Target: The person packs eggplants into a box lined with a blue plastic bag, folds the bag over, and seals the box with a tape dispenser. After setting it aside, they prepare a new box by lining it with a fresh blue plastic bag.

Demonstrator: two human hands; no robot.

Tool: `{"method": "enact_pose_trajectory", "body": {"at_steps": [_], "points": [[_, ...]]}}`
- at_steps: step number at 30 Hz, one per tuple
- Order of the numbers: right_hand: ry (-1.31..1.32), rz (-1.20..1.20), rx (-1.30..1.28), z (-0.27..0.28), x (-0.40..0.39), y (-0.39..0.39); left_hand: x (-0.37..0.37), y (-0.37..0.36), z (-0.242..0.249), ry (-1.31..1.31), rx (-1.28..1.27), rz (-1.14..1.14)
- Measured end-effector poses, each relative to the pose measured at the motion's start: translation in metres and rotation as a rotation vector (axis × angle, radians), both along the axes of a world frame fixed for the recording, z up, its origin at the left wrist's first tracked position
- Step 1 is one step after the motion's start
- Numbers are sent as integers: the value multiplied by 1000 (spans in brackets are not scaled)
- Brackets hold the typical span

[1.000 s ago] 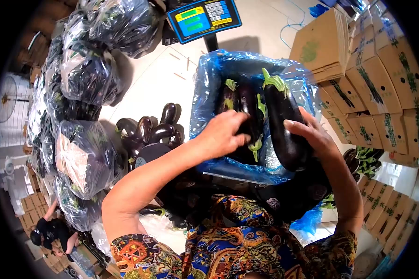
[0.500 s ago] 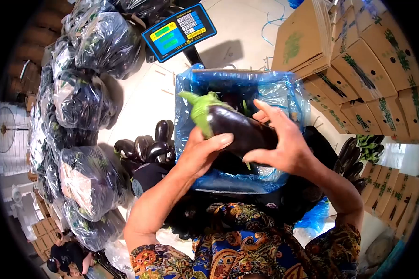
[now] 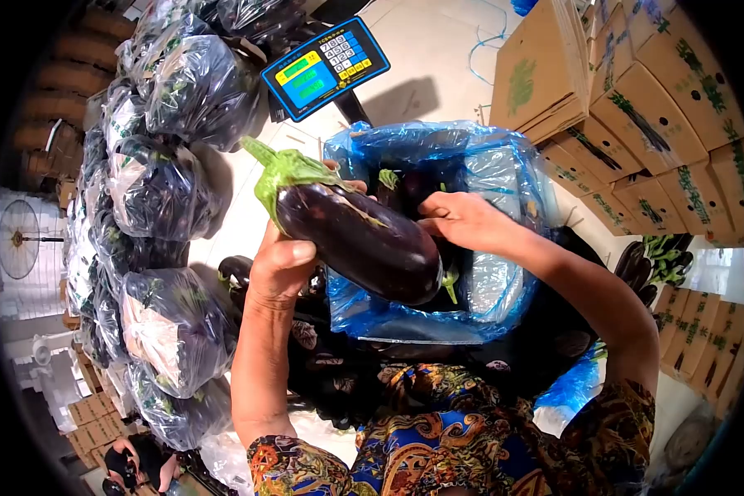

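A large dark purple eggplant (image 3: pixel 360 244) with a green cap and stem is held up by my left hand (image 3: pixel 281 263), gripped near its cap end with the thumb in front. It tilts down to the right above the left side of a box lined with blue plastic (image 3: pixel 504 318). My right hand (image 3: pixel 467 219) is over the box, beyond the held eggplant's blunt end, its fingers drawn together. What those fingers hold, if anything, is hidden. Inside the box lie more eggplants (image 3: pixel 388 186), showing green stems and dark skin.
A scale display (image 3: pixel 325 69) stands behind the box. Clear bags of eggplants (image 3: pixel 178 331) line the left side. Cardboard cartons (image 3: pixel 653 116) are stacked at right, with loose eggplants (image 3: pixel 636 269) below them. Another person (image 3: pixel 136 463) is at the lower left.
My left hand has moved left with the eggplant, clear of my right hand. My right hand has left the eggplant's side and drawn its spread fingers together over the box.
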State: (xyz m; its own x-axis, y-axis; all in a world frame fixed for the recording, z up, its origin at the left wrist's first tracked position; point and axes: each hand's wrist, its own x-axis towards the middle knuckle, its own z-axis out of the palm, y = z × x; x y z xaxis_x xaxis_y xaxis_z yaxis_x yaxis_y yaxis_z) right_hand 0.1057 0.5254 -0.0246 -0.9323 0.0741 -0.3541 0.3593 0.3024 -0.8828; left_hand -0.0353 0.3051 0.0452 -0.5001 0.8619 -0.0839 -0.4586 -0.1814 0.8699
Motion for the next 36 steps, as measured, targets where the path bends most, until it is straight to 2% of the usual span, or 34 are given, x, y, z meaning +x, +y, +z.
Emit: {"method": "enact_pose_trajectory", "body": {"at_steps": [3, 4, 5, 7, 8, 11, 12, 16, 18, 21, 24, 25, 27, 28, 30, 32, 33, 34, 36], "points": [[132, 66, 430, -28, -32, -14, -4, -5, 1, -51, 48, 85], [85, 32, 509, -27, -44, -24, -6, -8, 7, -56, 54, 82], [26, -3, 516, -38, -59, -30, -5, -12, 11, -17, 80, 119], [-17, -2, 592, -44, -73, -41, -14, -24, 9, -152, 162, 183], [26, -125, 656, -50, -78, -51, -19, -31, 9, -196, 216, 128], [-131, -156, 713, -70, -101, -50, -22, -45, 5, -237, 112, 265], [-241, -187, 590, -67, -107, -47, -21, -45, 0, -255, 157, 266], [-316, -190, 536, -71, -118, -40, -21, -47, -5, -223, 7, 416], [-340, -231, 468, -76, -126, -29, -22, -41, -5, -239, 16, 386], [-158, -213, 155, -83, -120, -18, -17, -32, -6, -273, -5, 353], [-187, -219, -65, -80, -116, -26, -21, -26, -18, -254, -59, 316], [-113, -227, -142, -73, -110, -34, -23, -24, -20, -205, -86, 296], [-47, -214, -187, -66, -99, -48, -23, -17, -21, -206, -88, 283], [-73, -224, -39, -58, -96, -49, -22, -11, -21, -237, -84, 309], [-40, -276, -121, -79, -94, -42, -22, -7, -23, -253, -113, 314], [12, -317, -254, -63, -78, -26, -18, -5, -22, -260, -166, 315], [116, -387, -356, -37, -64, -20, -14, -3, -21, -205, -223, 305], [32, -283, -270, -21, -58, 2, -10, -3, -23, -168, -274, 306], [-30, -243, -57, 32, -39, 23, -4, -1, -31, -172, -353, 254]]}}
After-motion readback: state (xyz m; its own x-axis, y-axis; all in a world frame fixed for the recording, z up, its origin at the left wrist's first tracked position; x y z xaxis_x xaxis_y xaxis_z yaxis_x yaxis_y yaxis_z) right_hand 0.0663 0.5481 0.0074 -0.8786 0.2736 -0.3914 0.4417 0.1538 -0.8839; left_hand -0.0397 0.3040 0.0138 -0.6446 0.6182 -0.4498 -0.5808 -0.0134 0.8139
